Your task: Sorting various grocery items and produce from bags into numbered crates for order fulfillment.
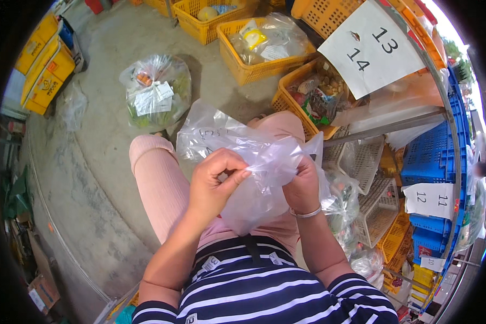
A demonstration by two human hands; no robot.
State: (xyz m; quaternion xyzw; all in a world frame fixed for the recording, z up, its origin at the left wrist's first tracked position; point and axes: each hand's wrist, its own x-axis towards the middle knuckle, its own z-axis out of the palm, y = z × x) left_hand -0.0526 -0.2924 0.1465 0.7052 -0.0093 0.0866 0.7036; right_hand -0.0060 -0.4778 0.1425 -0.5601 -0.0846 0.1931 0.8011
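Note:
A clear plastic bag (254, 202) with dark handwriting near its far left corner hangs between my hands above my lap. My left hand (218, 175) pinches its gathered edge between thumb and fingers. On the other side my right hand (303, 186), with a band at the wrist, is closed around the bag's bunched plastic; its fingertips are partly hidden by the film. The bag looks crumpled and thin, with nothing visible inside. Beyond my left knee, a filled clear bag (155, 110) with greens, something orange and a white label stands on the floor.
Yellow crates (243, 73) holding bagged goods stand ahead and to the right. A metal rack with blue crates (429, 154) and numbered paper sheets (372, 48) rises close on my right. More filled plastic bags (343, 200) lie beside my right arm. Yellow boxes (46, 81) stand far left.

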